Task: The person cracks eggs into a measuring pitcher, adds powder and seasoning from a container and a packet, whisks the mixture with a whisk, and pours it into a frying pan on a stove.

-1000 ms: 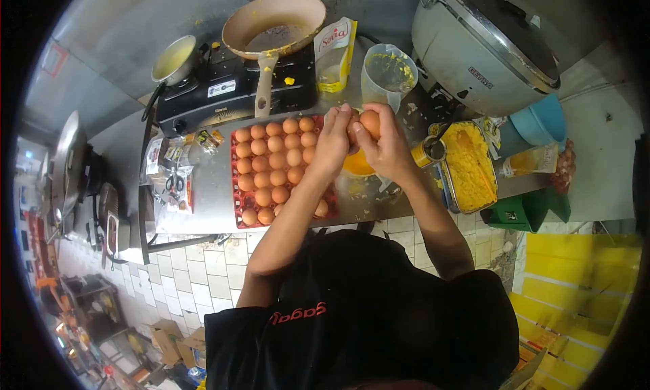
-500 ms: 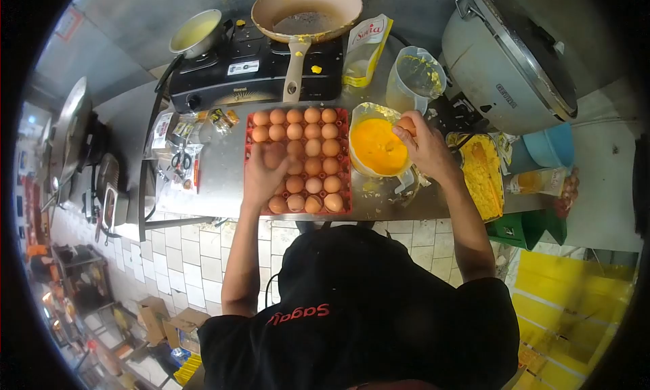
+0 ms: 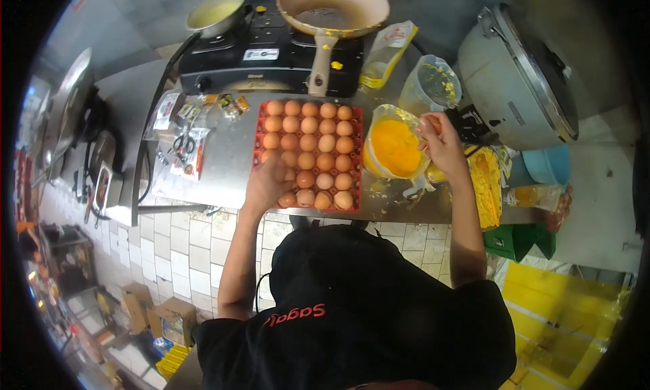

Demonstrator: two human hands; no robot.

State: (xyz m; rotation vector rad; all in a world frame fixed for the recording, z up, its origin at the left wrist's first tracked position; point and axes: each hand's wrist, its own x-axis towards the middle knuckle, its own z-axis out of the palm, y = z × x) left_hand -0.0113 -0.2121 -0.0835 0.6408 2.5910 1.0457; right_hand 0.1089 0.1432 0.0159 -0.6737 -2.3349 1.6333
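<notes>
- The left hand (image 3: 269, 181) is curving over the eggs at the red egg tray's (image 3: 357, 170) 8 o'clock edge; whether its fingers are gripping one, I cannot tell.
- The right hand (image 3: 445, 148) is closing its fingers around a brown egg (image 3: 434, 123) (whole or cracked, I cannot tell), at 2 o'clock from the beaten egg (image 3: 396, 147).
- That orange pool is filling a plastic jug (image 3: 391, 111), which is standing at the tray's 3 o'clock.
- Scissors (image 3: 183, 143) are lying at the tray's 9 o'clock.
- A frying pan (image 3: 298, 5) is sitting at its 12 o'clock.
</notes>
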